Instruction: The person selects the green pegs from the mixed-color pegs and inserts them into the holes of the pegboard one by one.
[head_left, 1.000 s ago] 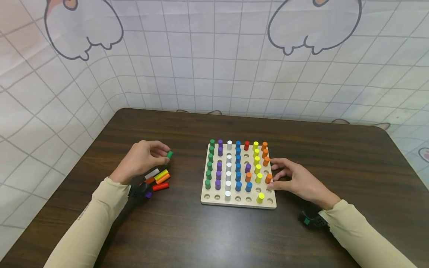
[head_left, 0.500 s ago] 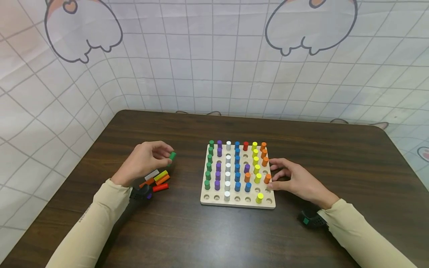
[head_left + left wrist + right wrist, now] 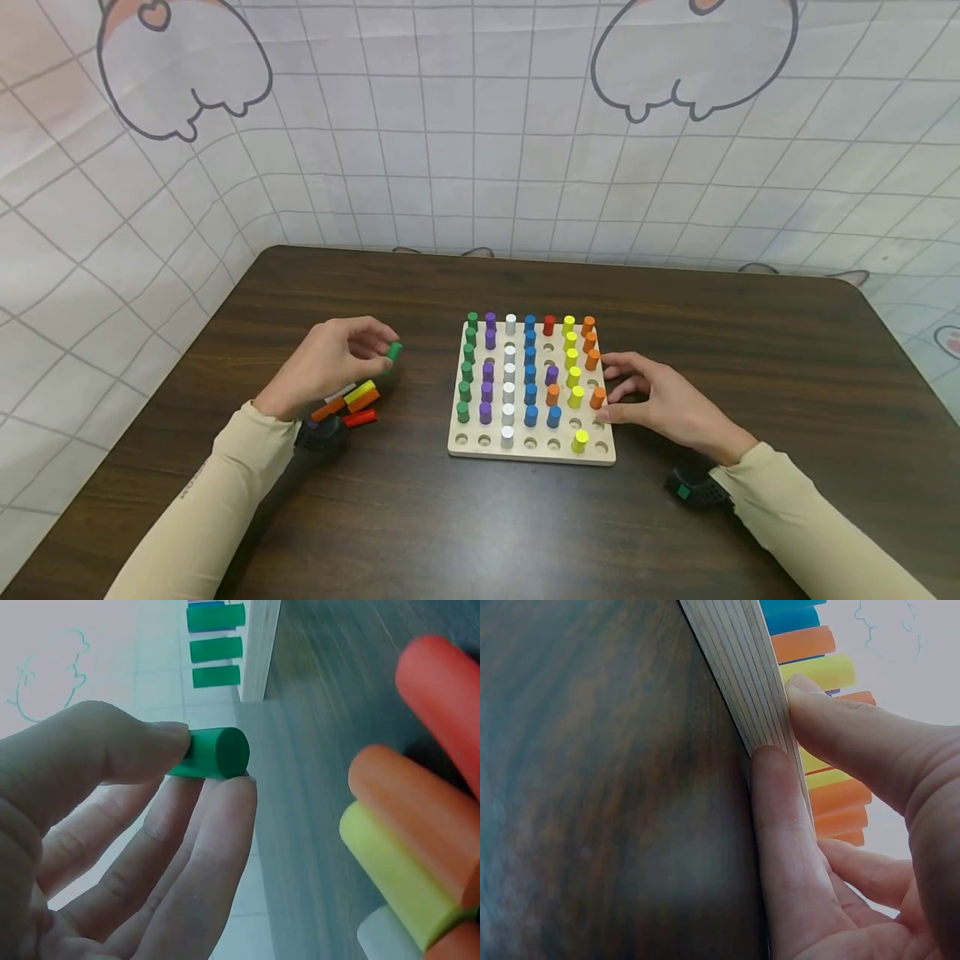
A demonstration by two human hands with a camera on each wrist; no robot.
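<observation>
My left hand (image 3: 330, 363) pinches a green peg (image 3: 217, 753) between thumb and fingers, above the table to the left of the wooden pegboard (image 3: 480, 448). My right hand (image 3: 671, 404) grips the board's right edge, thumb over the top and a finger along the layered side (image 3: 735, 675). Columns of coloured pegs stand in the board: green, purple, white, blue, yellow and orange, with a single red peg (image 3: 549, 325) at the back. Several holes in the front row hold no peg.
Loose pegs lie below my left hand: a red one (image 3: 362, 418), a yellow one (image 3: 359, 391), orange ones and a white one partly hidden by the hand. They rest on the dark wooden table (image 3: 420, 525). A grid-patterned cloth (image 3: 480, 125) hangs behind it.
My left hand has moved slightly right toward the board with the green peg still pinched. The right hand keeps its place on the board's edge.
</observation>
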